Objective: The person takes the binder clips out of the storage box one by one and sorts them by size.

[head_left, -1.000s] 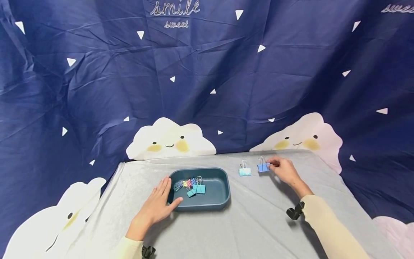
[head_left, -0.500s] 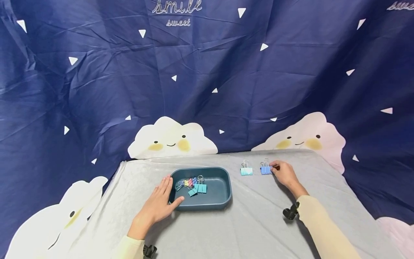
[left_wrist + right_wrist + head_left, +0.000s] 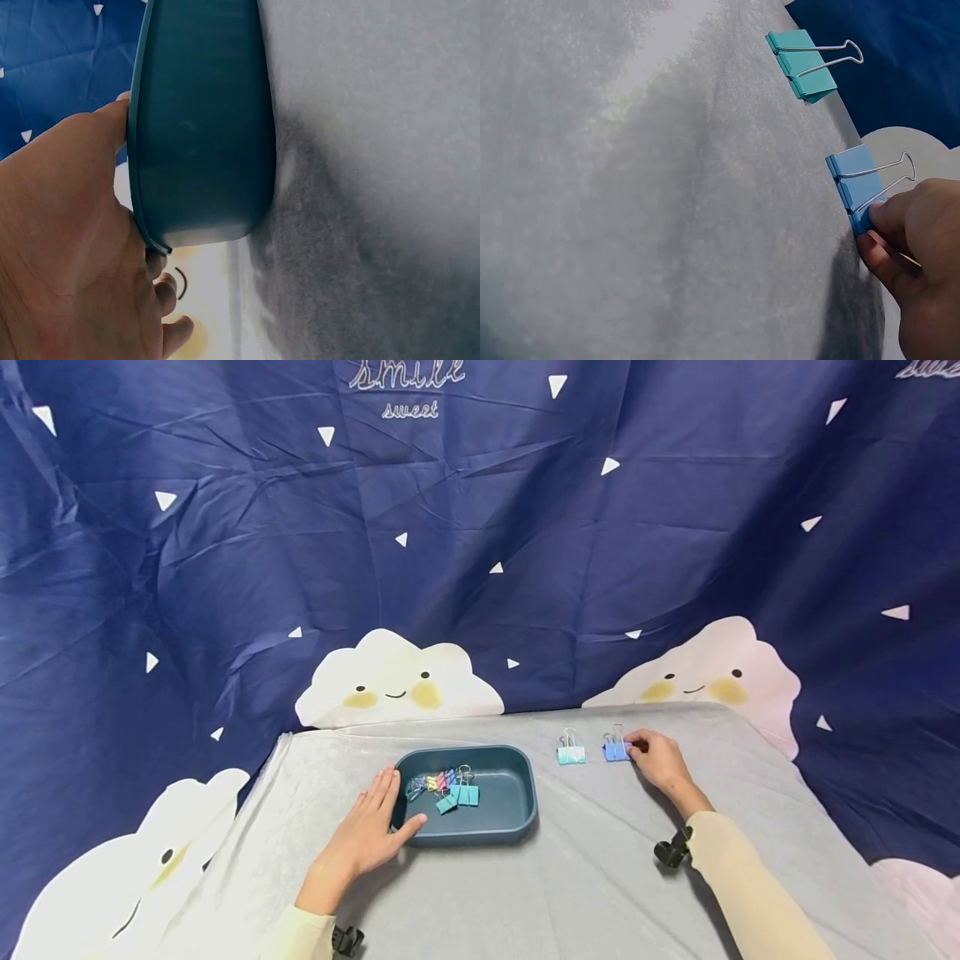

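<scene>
My right hand [image 3: 663, 767] pinches the right end of a blue binder clip [image 3: 617, 751] at the back right of the cloth. In the right wrist view the thumb and a finger meet at the lower corner of that blue clip [image 3: 857, 176], and its wire handles point away. Just left of it stands a turquoise binder clip [image 3: 571, 755], apart from the hand. My left hand [image 3: 362, 829] rests with straight fingers along the left end of a dark teal tray [image 3: 498, 839]. Inside the tray lie turquoise binder clips [image 3: 465, 795] and several small colourful clips [image 3: 433, 782].
A pale grey cloth [image 3: 570, 885] covers the table. Behind it hangs a navy curtain [image 3: 480, 510] with white triangles and smiling clouds. Across the left wrist view, the tray's outer wall [image 3: 206, 127] stands on the cloth beside the hand.
My right hand has shifted the blue clip slightly right and down, a little farther from the turquoise one; it then holds still. The left hand stays on the tray.
</scene>
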`<state>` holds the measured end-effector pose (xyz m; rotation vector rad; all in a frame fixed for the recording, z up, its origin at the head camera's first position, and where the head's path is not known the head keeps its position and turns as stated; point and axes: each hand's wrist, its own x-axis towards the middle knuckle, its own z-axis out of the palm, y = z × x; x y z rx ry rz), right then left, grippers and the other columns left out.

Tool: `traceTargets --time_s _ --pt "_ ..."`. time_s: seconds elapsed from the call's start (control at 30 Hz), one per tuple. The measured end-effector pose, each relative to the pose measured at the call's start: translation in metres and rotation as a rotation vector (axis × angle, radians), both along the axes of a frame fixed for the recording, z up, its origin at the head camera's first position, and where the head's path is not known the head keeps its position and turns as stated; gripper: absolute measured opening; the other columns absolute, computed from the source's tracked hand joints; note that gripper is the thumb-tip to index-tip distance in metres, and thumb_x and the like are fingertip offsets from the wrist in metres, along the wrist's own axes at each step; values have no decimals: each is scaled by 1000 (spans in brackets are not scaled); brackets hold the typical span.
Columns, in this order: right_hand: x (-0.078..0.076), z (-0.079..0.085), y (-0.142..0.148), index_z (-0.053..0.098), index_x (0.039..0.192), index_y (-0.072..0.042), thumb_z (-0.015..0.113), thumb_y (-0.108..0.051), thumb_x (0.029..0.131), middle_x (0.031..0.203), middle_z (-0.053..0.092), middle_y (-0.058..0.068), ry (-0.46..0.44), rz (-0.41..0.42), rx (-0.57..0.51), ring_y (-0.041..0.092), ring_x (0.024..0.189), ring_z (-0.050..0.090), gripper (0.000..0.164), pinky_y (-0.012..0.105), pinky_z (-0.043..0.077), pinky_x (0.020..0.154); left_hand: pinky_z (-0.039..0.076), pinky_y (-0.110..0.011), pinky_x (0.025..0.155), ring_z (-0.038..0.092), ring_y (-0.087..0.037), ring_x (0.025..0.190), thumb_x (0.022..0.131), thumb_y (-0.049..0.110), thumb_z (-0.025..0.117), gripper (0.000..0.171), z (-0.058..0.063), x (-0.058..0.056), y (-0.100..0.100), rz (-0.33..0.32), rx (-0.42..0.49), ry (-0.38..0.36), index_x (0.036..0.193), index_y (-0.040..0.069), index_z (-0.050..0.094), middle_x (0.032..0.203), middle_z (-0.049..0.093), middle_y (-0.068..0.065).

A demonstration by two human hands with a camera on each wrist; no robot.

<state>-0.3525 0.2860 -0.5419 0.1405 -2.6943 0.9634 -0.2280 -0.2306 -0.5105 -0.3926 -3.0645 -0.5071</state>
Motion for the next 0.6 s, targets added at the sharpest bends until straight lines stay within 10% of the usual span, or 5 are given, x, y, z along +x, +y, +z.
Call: traceTargets --time_s 0.6 --pt "1 2 0 68 116 9 65 -2 99 108 73 28 -6 9 -46 44 101 71 20 57 57 91 19 -59 134 14 -37 167 104 71 47 101 -1 0 -1 -1 8 6 169 -1 16 179 12 -18"
